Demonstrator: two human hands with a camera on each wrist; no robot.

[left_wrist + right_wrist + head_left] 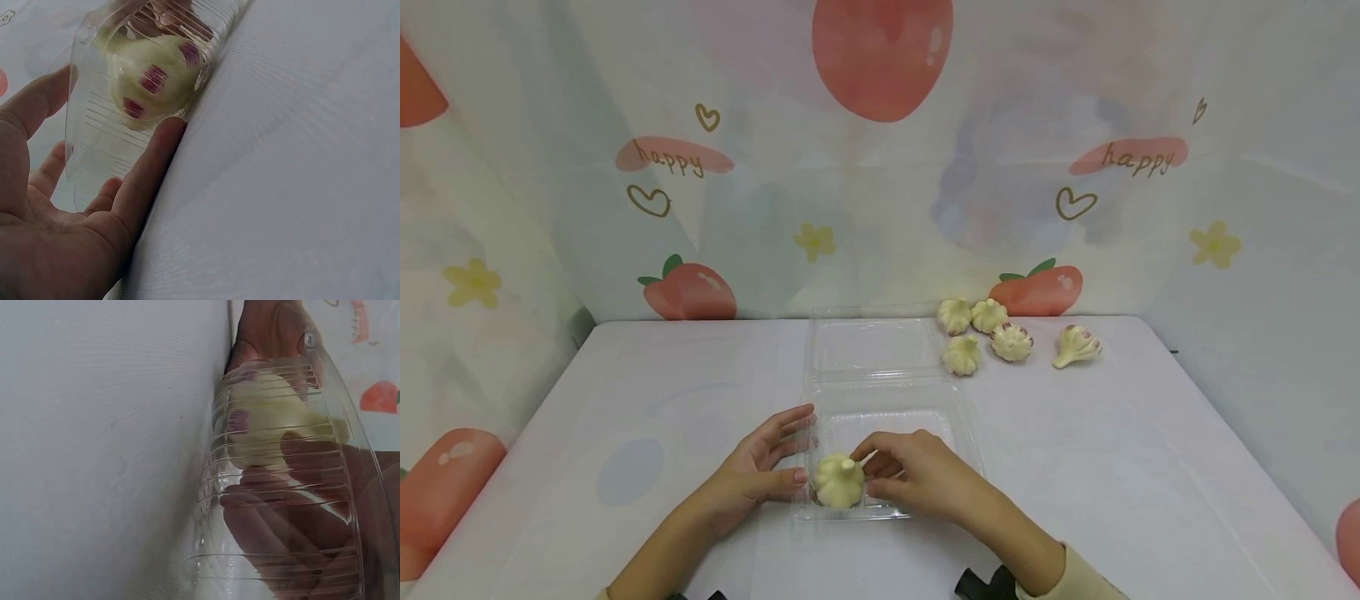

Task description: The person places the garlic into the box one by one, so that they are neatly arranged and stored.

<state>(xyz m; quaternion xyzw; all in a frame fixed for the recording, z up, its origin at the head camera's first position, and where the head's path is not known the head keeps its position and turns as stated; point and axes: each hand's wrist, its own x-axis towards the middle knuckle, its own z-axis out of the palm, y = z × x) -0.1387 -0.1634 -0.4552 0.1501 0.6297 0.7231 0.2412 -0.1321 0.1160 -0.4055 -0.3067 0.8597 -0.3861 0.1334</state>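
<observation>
A clear plastic clamshell box (880, 396) lies with its lid (877, 346) folded back. One pale garlic bulb (839, 481) stands stem up in the box's front left corner; purple patches on its lower side show through the wall in the left wrist view. My left hand (752, 471) rests at the box's left side, thumb and fingers extended against the clear wall (103, 134). Inside the box, my right hand (917, 475) has its fingers loosely bent at the bulb's right side. Its index fingertip (294, 445) touches the bulb without gripping round it.
Several more garlic bulbs lie at the back, right of the lid: a pale one (962, 356) beside the lid's edge, a purple-marked one (1011, 342), and one on its side (1077, 345) further right. A patterned cloth backdrop (880, 208) rises behind the white table (1112, 467).
</observation>
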